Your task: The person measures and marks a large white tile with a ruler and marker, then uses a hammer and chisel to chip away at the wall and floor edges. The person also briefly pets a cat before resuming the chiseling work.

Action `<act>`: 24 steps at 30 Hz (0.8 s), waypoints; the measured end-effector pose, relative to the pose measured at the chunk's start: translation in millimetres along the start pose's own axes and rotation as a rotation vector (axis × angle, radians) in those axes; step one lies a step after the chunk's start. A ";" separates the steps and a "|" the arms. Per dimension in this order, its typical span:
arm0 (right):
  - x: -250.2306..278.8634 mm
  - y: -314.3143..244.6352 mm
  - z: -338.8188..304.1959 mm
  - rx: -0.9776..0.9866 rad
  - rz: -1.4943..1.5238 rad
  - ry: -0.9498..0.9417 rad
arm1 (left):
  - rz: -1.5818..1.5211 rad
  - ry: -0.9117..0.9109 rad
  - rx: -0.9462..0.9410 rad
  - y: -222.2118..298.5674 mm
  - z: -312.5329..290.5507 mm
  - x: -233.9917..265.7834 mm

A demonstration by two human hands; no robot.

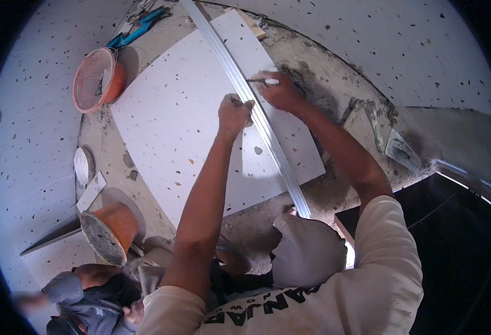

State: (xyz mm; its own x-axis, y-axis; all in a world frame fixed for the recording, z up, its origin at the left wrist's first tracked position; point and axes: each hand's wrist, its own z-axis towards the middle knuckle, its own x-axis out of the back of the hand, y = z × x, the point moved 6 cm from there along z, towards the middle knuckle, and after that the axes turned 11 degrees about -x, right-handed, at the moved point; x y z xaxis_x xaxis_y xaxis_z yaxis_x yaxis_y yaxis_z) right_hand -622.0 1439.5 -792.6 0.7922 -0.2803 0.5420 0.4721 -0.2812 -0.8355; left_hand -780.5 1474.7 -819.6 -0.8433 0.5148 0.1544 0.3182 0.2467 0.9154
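Note:
A large white speckled terrazzo tile point(167, 111) lies on the dusty floor in front of me. A long ribbed metal straightedge point(278, 151) crosses it on a slant from far left to near right. Closed around the straightedge's left side near its middle is my left hand point(235, 115), with the thumb on top. My right hand point(282, 92) sits just across the straightedge. Its fingers pinch a white-bodied marker point(271, 81), whose dark tip points at the straightedge's right edge. I cannot make out any line on the tile there.
At left stand two orange buckets point(121, 82), the nearer one point(124, 220) tilted. A round white container point(82, 166) and a tile offcut point(92, 191) lie between them. Far left is a teal tool point(139, 27). A trowel point(403, 151) lies right. Another person point(97, 307) sits lower left.

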 end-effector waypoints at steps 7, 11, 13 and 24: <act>16.6 0.0 -94.6 -0.066 0.065 -0.104 | 0.109 0.022 -0.077 -12.7 9.4 12.1; 25.8 11.6 -143.8 -0.058 -0.013 -0.149 | -0.011 0.003 -0.017 -1.5 -2.6 3.9; 31.8 14.5 -166.4 -0.043 -0.023 -0.185 | 0.021 0.011 -0.030 0.1 -2.4 4.7; 44.3 35.7 -248.2 -0.031 -0.085 -0.372 | 0.033 -0.007 -0.005 3.4 -3.9 4.3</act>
State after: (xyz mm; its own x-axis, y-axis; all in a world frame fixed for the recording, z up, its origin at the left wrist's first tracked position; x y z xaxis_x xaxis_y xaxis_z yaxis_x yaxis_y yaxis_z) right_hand -666.0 1189.2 -776.0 0.8396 0.0955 0.5348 0.5347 -0.3186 -0.7827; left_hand -784.8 1474.5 -814.4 -0.8293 0.5285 0.1815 0.3433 0.2256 0.9117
